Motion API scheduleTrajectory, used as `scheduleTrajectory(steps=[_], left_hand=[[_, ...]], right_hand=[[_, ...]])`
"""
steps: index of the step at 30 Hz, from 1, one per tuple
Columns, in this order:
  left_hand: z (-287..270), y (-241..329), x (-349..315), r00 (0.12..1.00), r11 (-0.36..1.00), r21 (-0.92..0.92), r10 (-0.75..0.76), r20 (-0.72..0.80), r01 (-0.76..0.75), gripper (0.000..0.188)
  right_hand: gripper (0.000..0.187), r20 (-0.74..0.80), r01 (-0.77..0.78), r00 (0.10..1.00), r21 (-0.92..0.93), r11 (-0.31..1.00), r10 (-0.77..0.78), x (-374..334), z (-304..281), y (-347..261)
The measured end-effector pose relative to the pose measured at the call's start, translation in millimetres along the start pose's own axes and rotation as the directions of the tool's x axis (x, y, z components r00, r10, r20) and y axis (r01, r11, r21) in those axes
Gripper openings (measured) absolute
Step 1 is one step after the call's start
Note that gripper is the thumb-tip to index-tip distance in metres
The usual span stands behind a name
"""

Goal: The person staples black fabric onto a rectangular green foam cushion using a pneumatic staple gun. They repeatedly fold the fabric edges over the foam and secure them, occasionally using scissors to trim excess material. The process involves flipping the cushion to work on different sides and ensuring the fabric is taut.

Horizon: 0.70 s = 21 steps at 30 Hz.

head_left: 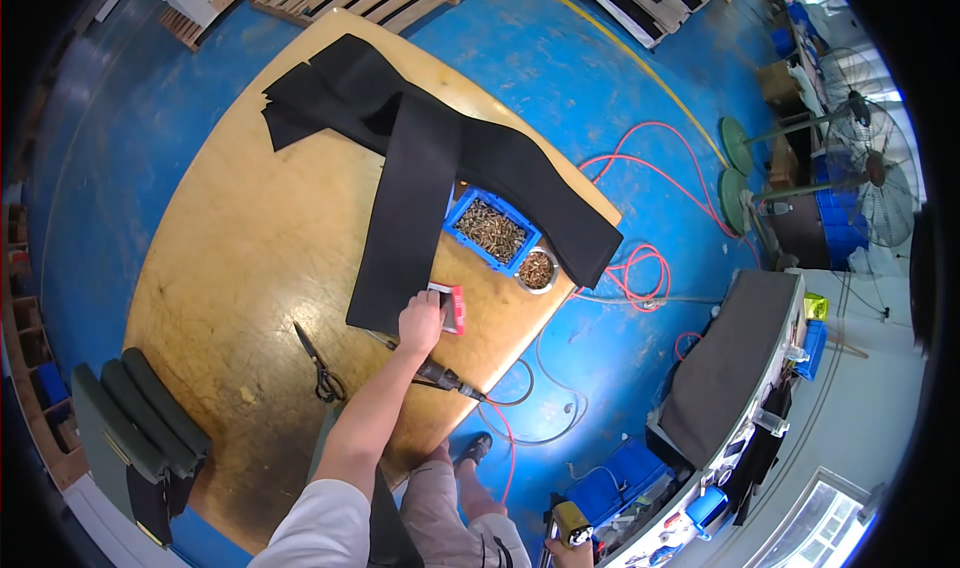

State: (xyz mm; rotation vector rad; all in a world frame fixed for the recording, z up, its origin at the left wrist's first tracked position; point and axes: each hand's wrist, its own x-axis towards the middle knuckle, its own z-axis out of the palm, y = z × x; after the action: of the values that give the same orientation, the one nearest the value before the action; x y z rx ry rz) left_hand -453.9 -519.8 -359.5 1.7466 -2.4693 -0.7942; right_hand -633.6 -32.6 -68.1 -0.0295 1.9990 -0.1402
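My left hand (pixel 422 323) reaches across the wooden table, its fingers closed at the edge of a small red and white packet (pixel 458 311). Beside that hand lies the near end of a long black fabric strip (pixel 395 238), which crosses other black fabric (pixel 510 163). A black corded tool (pixel 447 377) rests partly under my left forearm. At the lower edge, my right hand (pixel 570 554) is closed round a yellow and black tool (pixel 572 523); its exact kind is unclear. Dark-handled scissors (pixel 320 365) lie partly open left of my forearm.
A blue bin (pixel 484 255) of small metal fasteners and a round bowl (pixel 553 276) of coppery pieces stand at the table's right. Dark green rolls (pixel 150 408) sit at the left. Red hoses (pixel 640 268) and cables lie on the blue floor. Fans (pixel 870 173) stand far right.
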Motion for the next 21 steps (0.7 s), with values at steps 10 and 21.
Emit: scheduleTrajectory(steps=[10, 21], left_hand=[[-4, 19, 23, 0.916, 0.935, -0.049, -0.334, 0.221, 0.352, 0.024], [-20, 2, 10, 0.969, 0.87, 0.445, 0.246, -0.017, -0.213, 0.016]], right_hand=[[0.029, -0.046, 0.068, 0.996, -0.041, 0.997, -0.07, 14, 15, 0], [0.033, -0.094, 0.19, 0.976, -0.094, 0.977, -0.198, 27, 29, 13]])
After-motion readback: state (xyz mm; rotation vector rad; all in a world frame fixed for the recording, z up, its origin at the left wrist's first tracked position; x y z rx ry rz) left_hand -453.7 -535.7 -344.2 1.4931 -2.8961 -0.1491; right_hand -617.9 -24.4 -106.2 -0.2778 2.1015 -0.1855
